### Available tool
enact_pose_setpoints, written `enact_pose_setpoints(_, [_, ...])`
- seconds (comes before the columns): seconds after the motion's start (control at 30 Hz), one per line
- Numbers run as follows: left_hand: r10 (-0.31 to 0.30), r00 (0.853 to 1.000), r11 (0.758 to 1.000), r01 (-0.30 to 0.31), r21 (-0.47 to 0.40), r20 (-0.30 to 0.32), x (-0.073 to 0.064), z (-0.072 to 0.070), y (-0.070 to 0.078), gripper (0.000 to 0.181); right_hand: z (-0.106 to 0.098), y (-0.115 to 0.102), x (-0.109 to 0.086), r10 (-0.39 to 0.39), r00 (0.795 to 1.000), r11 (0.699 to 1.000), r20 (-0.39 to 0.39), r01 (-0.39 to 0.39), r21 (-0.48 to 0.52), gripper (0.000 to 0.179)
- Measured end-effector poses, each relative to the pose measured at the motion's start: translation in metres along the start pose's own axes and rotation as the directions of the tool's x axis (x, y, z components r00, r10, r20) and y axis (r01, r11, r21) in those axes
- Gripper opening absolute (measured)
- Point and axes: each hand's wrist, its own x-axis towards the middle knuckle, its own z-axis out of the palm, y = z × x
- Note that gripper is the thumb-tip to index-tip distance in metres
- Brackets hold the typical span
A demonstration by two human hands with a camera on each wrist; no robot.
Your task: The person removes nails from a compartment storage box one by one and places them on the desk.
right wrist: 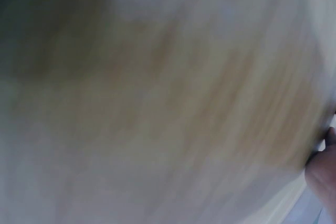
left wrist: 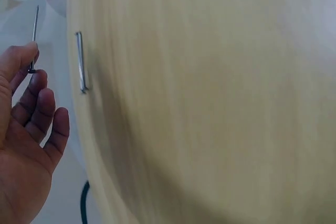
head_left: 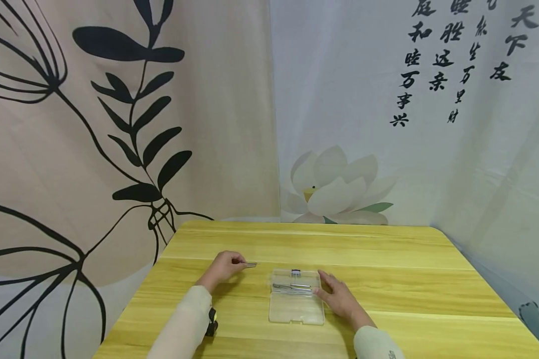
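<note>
Here, thin metal rods (head_left: 292,287) in clear case (head_left: 296,308).

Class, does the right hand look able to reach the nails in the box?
Likely yes: the right hand is at the edge of the open box, and nothing visible covers the nails.

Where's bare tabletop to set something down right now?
Widest: the table right of the right hand, toward the right edge. Also the strip between the clear case and the far edge. Crowded: the clear case, right hand beside it, and around the left hand and loose nails.
</note>
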Motion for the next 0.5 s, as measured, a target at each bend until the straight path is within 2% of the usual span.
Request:
enact_pose_setpoints(0.23, [-0.033, 0.999, 0.999, 0.032, -0.034, -0.003, -0.006, -0.003, -0.008, 0.009, 0.0, 0.0, 0.0, -0.001, 1.0, 1.0, 0.003, 0.001, -0.002, 0.064])
enact_pose_setpoints(0.5, [-0.052, 0.999, 0.999, 0.053, 0.014, -0.012, -0.006, -0.001, -0.017, 0.008, 0.0, 0.0, -0.001, -0.004, 1.0, 1.0, 0.002, 0.004, -0.001, 0.063])
